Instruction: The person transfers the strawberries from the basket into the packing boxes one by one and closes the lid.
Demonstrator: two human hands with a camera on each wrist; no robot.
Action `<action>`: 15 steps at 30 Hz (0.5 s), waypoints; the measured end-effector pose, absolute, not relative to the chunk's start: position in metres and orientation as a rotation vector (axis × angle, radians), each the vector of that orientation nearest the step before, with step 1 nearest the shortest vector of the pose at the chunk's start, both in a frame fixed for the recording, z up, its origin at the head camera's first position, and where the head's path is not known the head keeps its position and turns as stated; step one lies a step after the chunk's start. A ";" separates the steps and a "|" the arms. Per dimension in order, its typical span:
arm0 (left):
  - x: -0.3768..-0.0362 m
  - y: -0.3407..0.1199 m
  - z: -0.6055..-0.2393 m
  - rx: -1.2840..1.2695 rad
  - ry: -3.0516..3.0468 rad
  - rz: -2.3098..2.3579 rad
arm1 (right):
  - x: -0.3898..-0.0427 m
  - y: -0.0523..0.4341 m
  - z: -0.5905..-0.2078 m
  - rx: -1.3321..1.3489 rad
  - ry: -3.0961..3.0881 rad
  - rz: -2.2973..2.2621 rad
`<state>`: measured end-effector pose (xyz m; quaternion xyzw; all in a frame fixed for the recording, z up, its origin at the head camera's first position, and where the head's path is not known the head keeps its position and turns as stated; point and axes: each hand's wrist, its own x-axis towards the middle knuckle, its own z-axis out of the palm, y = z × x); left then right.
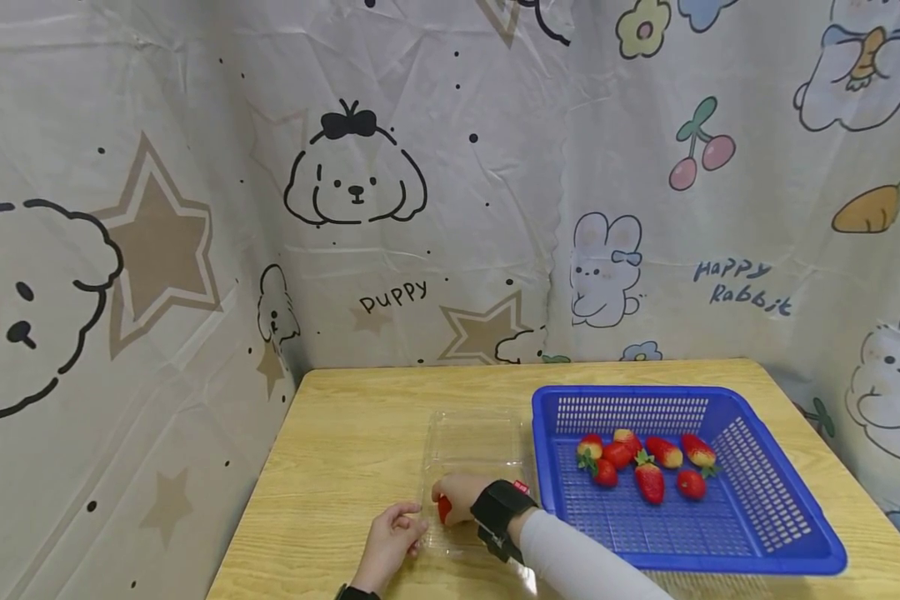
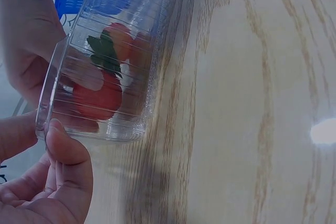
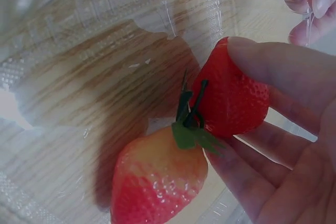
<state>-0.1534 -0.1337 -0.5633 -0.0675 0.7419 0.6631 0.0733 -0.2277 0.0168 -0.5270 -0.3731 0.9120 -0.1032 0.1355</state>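
- The strawberry [image 3: 231, 90] in hand sits pinched between the thumb and fingers of the right hand [image 1: 457, 498], low inside the clear plastic box [image 1: 474, 450]; its green stem points toward 7 o'clock in the right wrist view.
- A second strawberry [image 3: 157, 184], red with a pale yellow shoulder, already lies on the box floor, just beside the held one at its 7 o'clock.
- The left hand [image 1: 390, 540] steadies the box at its near corner, thumb and fingertips clamped on the thin rim [image 2: 44, 129].
- By my reading the job is early: one berry is placed, one is about to be let go.
- Seven or so strawberries [image 1: 648, 479] remain in the blue basket [image 1: 795, 533], at 3 o'clock of the box and just beside it.
- Both containers stand on the wooden table [image 1: 345, 442], the box near the front edge; a cartoon-printed cloth [image 1: 360, 192] hangs behind at 12 o'clock.
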 end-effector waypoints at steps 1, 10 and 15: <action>-0.153 -0.134 -0.563 -0.202 2.228 1.993 | -0.228 0.017 -0.528 -1.091 2.640 -0.296; -0.153 -0.134 -0.562 -0.192 2.241 1.993 | -0.232 0.023 -0.520 -1.075 2.553 -0.240; -0.153 -0.134 -0.563 -0.193 2.239 1.987 | -0.228 0.026 -0.485 -0.982 2.471 -0.227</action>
